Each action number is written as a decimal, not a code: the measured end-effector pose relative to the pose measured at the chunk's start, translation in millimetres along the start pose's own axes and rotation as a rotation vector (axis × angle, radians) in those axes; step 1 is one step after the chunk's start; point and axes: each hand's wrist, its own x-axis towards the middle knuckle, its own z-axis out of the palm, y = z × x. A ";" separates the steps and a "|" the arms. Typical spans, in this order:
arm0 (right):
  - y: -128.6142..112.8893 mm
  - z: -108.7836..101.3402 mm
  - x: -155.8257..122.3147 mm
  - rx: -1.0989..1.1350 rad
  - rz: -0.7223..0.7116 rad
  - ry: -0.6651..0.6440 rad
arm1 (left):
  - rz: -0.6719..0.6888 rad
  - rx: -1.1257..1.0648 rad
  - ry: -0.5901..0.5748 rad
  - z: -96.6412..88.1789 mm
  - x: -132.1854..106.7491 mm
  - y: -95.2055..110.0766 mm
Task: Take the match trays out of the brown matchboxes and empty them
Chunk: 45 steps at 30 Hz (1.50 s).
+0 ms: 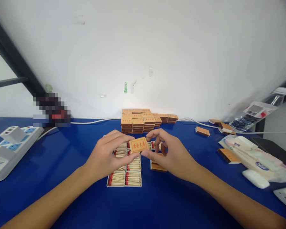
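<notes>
- The stack of closed boxes (143, 121) stands at the back of the blue bench (143, 206), against the wall. I give all places from this stack.
- In front of the stack, toward the person, both hands hold one orange matchbox (138, 145) between them, with its printed face up.
- The left hand (107, 156) pinches the left end of the matchbox with thumb and fingers. The right hand (171, 156) pinches the right end with thumb and forefinger. So both hands are closed on the same thing.
- I cannot tell if a tray is inside this matchbox or if it is only the empty cover.
- Under the matchbox, also in front of the stack, open trays of matches (125, 178) lie side by side in rows, their red heads showing.
- In front of the stack and a little to its right, under the right hand, a few flat covers (158, 167) lie on one another.
- As I judge it, the step in hand is the handling of one box above the open trays.
- A further move calls for a steady, level hold, because the loose matches lie just below and are easy to disturb.
- Right of the stack lie single boxes (202, 131) and a plastic packet (252, 159). Far left of it is a power strip (11, 149).
</notes>
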 end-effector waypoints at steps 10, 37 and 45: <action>-12.8 14.2 -5.1 0.457 0.185 -0.072 | 0.104 0.022 0.048 12.8 -8.4 -3.3; 136.2 -47.3 40.9 -0.506 0.435 0.178 | -0.006 -0.160 -0.263 19.1 -12.8 14.4; 93.2 -55.4 38.7 -0.499 0.302 0.082 | 0.043 -0.245 -0.354 42.6 -29.0 36.9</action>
